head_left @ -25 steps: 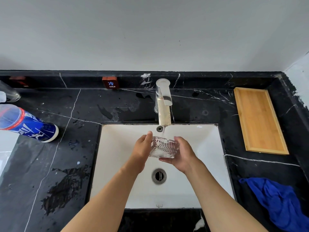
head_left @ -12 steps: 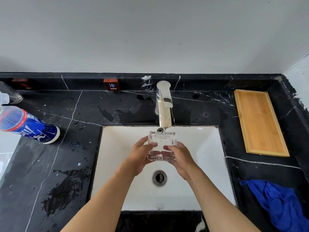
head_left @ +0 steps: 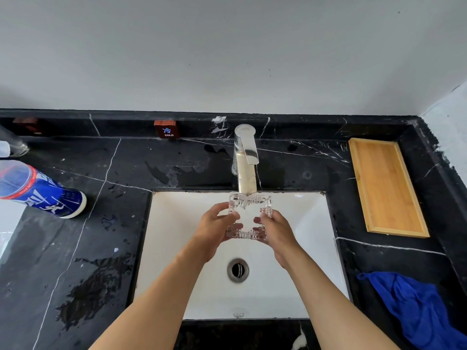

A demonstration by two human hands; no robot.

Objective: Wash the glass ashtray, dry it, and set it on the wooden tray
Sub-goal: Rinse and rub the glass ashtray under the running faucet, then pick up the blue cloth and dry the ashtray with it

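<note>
Over the sink (head_left: 177, 248), at 12 o'clock under the tap (head_left: 245, 173), left hand (head_left: 212, 231) and right hand (head_left: 275, 231) both grip the ashtray (head_left: 249, 208).

A: What do you count at the sink?

B: One white sink (head_left: 313, 248); one drain (head_left: 237, 270); one chrome faucet (head_left: 245, 162); one glass ashtray (head_left: 249, 215); two hands on it, a left hand (head_left: 214, 228) and a right hand (head_left: 276, 231).

A: And on the black counter (head_left: 75, 248)?

B: One wooden tray (head_left: 385, 185); one blue cloth (head_left: 417, 306); one blue bottle (head_left: 38, 190) lying down; two small red tags on the back ledge, one marked COLD (head_left: 165, 129), the other (head_left: 26, 125) too dim to read.
</note>
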